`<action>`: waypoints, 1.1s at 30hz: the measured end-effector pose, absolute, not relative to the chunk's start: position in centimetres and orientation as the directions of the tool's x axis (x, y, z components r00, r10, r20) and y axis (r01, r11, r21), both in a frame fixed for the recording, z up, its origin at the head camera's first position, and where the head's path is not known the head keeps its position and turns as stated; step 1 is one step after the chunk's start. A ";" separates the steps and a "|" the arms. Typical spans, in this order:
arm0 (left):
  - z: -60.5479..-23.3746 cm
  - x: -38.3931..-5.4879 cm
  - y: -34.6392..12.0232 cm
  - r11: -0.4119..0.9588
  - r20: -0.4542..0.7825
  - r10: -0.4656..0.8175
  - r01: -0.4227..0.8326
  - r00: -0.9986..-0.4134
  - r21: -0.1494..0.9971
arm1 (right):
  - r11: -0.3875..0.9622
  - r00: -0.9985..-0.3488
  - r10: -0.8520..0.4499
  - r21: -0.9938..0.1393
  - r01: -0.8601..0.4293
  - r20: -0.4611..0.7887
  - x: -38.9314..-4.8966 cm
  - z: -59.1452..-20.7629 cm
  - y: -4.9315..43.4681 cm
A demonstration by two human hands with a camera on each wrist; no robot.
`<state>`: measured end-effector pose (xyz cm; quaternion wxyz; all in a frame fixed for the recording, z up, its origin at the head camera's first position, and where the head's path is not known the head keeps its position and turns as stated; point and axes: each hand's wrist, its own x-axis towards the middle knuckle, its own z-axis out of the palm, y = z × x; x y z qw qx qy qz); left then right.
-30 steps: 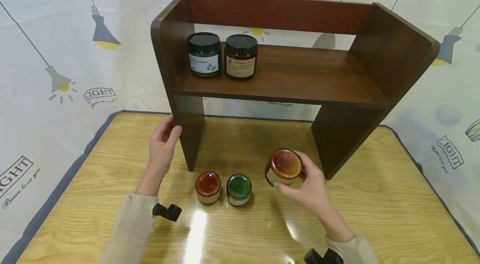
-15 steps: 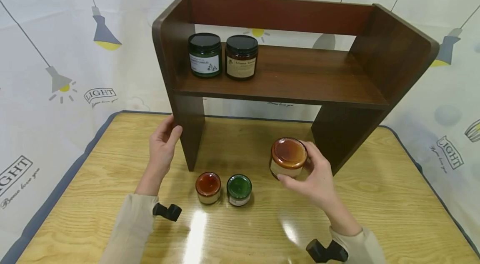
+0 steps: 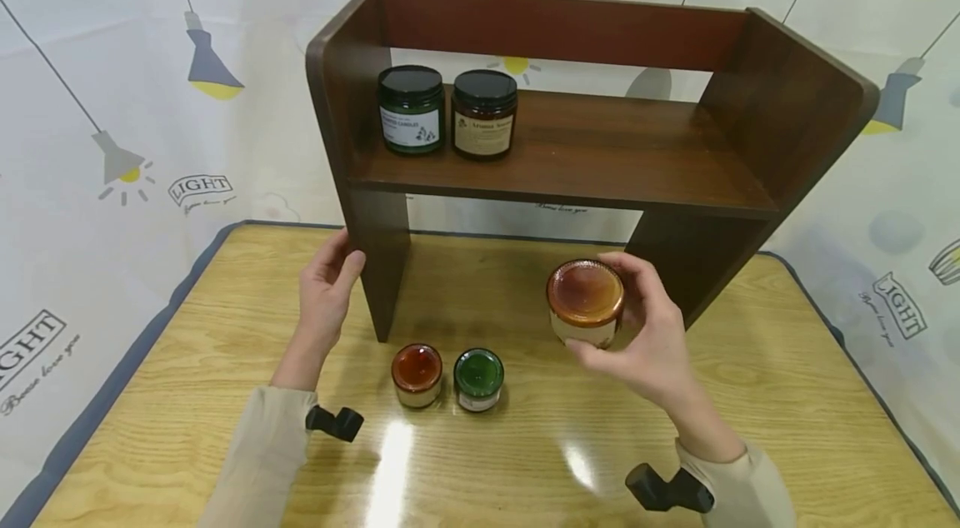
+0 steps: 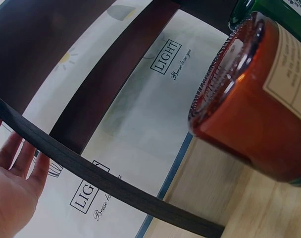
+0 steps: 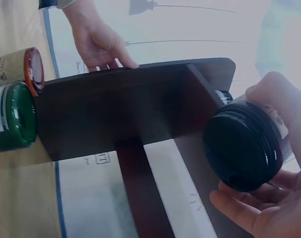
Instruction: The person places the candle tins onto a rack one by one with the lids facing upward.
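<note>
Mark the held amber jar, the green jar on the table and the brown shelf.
Held amber jar (image 3: 585, 293), head view, upper face.
Tabletop green jar (image 3: 478, 374), head view, upper face.
Brown shelf (image 3: 615, 157), head view, horizontal board.

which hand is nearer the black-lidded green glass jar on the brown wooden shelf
Left: the left hand holds the shelf's left side panel, below and left of the green jar. The right hand is lower and farther right, holding an upturned amber glass jar.
</note>
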<state>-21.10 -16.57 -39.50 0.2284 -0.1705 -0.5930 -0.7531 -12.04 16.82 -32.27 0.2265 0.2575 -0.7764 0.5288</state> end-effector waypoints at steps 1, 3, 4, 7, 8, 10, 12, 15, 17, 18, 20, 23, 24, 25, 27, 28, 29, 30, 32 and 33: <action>-39.5 -21.1 -16.6 -0.193 0.529 -0.141 0.547 -0.837 0.815 | 0.298 -0.762 -0.155 -0.705 -0.643 0.629 -12.0 -32.1 16.9; -39.5 -21.1 -16.6 -0.194 0.531 -0.138 0.549 -0.836 0.813 | 0.279 -0.752 -0.146 -0.702 -0.655 0.643 -12.0 -31.7 17.0; -39.5 -21.1 -16.5 -0.194 0.533 -0.137 0.550 -0.835 0.812 | 0.275 -0.747 -0.143 -0.699 -0.660 0.649 -12.0 -31.5 17.1; -39.5 -21.1 -16.5 -0.191 0.535 -0.136 0.552 -0.834 0.812 | 0.279 -0.734 -0.141 -0.685 -0.673 0.664 -11.9 -30.7 17.4; -39.5 -21.1 -16.5 -0.190 0.535 -0.136 0.552 -0.834 0.812 | 0.285 -0.733 -0.142 -0.681 -0.674 0.665 -11.8 -30.4 17.5; -39.5 -21.1 -16.6 -0.189 0.534 -0.138 0.552 -0.834 0.812 | 0.304 -0.728 -0.146 -0.670 -0.677 0.670 -11.7 -29.8 17.7; -39.5 -21.1 -16.6 -0.189 0.532 -0.141 0.550 -0.835 0.814 | 0.326 -0.722 -0.153 -0.655 -0.681 0.675 -11.7 -29.3 17.8; -39.5 -21.1 -16.6 -0.188 0.532 -0.142 0.550 -0.835 0.814 | 0.328 -0.716 -0.161 -0.647 -0.688 0.679 -11.6 -28.7 17.9; -39.5 -21.1 -16.6 -0.190 0.535 -0.142 0.553 -0.833 0.811 | 0.308 -0.712 -0.161 -0.651 -0.694 0.684 -11.6 -28.3 17.9; -39.5 -21.1 -16.6 -0.192 0.536 -0.141 0.554 -0.832 0.810 | 0.286 -0.707 -0.157 -0.654 -0.701 0.690 -11.5 -28.2 17.9; -39.6 -21.1 -16.6 -0.193 0.538 -0.141 0.556 -0.831 0.808 | 0.240 -0.703 -0.147 -0.665 -0.707 0.695 -11.4 -27.9 17.9; -39.6 -21.1 -16.6 -0.194 0.540 -0.140 0.558 -0.830 0.807 | 0.195 -0.686 -0.139 -0.660 -0.726 0.714 -11.3 -27.6 18.0; -39.6 -21.1 -16.6 -0.194 0.540 -0.140 0.558 -0.830 0.807 | 0.196 -0.680 -0.138 -0.653 -0.731 0.720 -11.3 -27.5 18.1; -39.6 -21.1 -16.6 -0.194 0.540 -0.140 0.558 -0.830 0.807 | 0.207 -0.677 -0.139 -0.647 -0.734 0.723 -11.3 -27.4 18.2; -39.6 -21.1 -16.6 -0.196 0.539 -0.140 0.557 -0.830 0.807 | 0.236 -0.665 -0.147 -0.627 -0.742 0.732 -11.4 -27.1 18.4; -39.6 -21.1 -16.6 -0.197 0.539 -0.141 0.557 -0.831 0.807 | 0.252 -0.664 -0.151 -0.620 -0.743 0.733 -11.4 -27.0 18.5; -39.6 -21.1 -16.6 -0.197 0.539 -0.141 0.557 -0.831 0.807 | 0.270 -0.662 -0.155 -0.613 -0.743 0.734 -11.4 -26.9 18.5; -39.5 -21.1 -16.6 -0.199 0.539 -0.141 0.557 -0.830 0.806 | 0.277 -0.660 -0.160 -0.609 -0.744 0.734 -11.5 -26.8 18.6; -39.5 -21.1 -16.6 -0.199 0.540 -0.141 0.558 -0.830 0.806 | 0.299 -0.663 -0.166 -0.604 -0.739 0.730 -11.5 -26.5 18.7; -39.5 -21.1 -16.6 -0.199 0.540 -0.141 0.558 -0.830 0.805 | 0.314 -0.666 -0.168 -0.601 -0.735 0.727 -11.4 -26.4 18.7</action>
